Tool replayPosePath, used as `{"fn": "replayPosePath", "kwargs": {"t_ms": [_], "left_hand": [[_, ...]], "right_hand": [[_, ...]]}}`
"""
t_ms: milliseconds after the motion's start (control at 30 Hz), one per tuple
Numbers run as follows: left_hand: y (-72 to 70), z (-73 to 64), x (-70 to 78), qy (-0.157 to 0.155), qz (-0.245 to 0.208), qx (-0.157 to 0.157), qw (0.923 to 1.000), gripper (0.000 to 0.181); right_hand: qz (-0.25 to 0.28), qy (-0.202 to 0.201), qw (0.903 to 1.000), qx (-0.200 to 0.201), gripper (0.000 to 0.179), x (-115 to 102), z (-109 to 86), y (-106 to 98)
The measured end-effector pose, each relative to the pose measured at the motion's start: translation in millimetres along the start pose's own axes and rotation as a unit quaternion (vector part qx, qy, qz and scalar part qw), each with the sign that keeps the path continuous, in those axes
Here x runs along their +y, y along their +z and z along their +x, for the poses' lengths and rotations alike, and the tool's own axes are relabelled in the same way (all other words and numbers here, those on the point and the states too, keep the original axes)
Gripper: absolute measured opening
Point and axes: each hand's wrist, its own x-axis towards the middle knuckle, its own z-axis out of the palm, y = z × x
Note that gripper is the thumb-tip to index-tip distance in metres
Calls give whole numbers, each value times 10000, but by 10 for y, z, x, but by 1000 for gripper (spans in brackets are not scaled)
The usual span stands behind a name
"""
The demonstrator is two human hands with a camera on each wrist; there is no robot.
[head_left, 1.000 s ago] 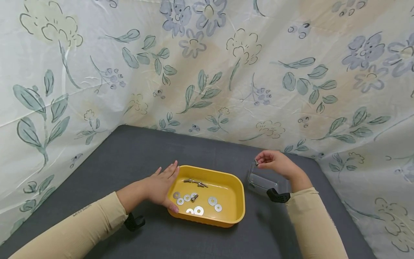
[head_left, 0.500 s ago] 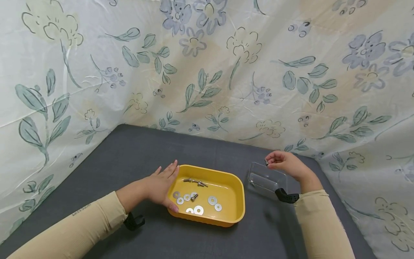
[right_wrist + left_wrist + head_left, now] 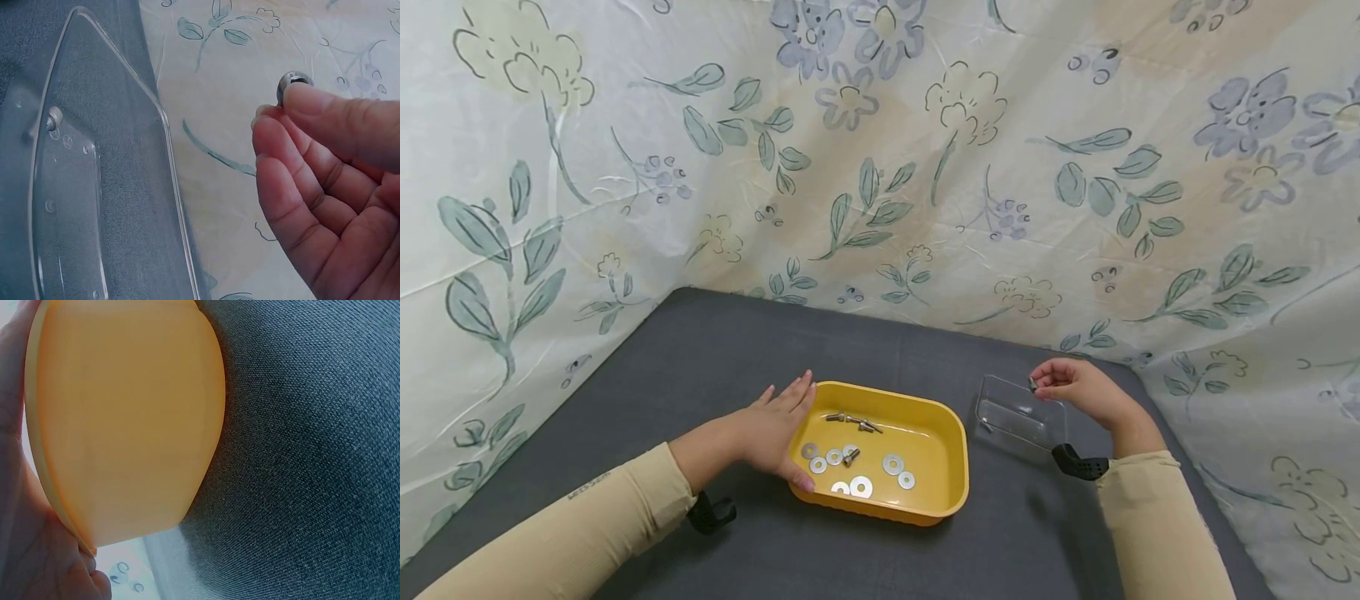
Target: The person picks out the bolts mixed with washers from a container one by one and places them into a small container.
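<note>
My right hand (image 3: 1093, 393) pinches a small metal screw (image 3: 294, 80) between thumb and fingertips, its round head showing; the fingers hide the rest. Below and beside that hand stands a clear plastic box (image 3: 1022, 417), with another screw (image 3: 54, 119) inside near one end. My left hand (image 3: 767, 433) rests with spread, straight fingers on the left rim of a yellow tray (image 3: 917, 408). Inside the tray, several screws (image 3: 853, 422) lie toward the back left, one screw (image 3: 851, 457) sits among the washers, and several flat washers (image 3: 861, 487) are scattered at the front.
A dark grey cloth-like tabletop (image 3: 850, 558) lies under the tray and box. Flower-patterned fabric (image 3: 880, 167) hangs behind and at both sides of the table. A black strap (image 3: 1078, 462) is on the right wrist, another strap (image 3: 711, 514) on the left.
My right hand has moved right and slightly toward me over the clear box, still pinching the screw. The left hand and yellow tray have stayed put.
</note>
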Motion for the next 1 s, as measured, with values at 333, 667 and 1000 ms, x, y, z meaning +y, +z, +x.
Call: {"fn": "replayPosePath", "kwargs": {"t_ms": [333, 667, 1000], "left_hand": [[18, 18, -14, -58, 10, -31, 10000, 137], [20, 24, -25, -32, 28, -25, 10000, 136], [27, 19, -27, -41, 43, -23, 10000, 136]], "right_hand": [[137, 127, 9996, -197, 35, 86, -14, 21], [71, 96, 9998, -143, 35, 126, -56, 37], [217, -88, 9995, -207, 36, 135, -89, 49]]}}
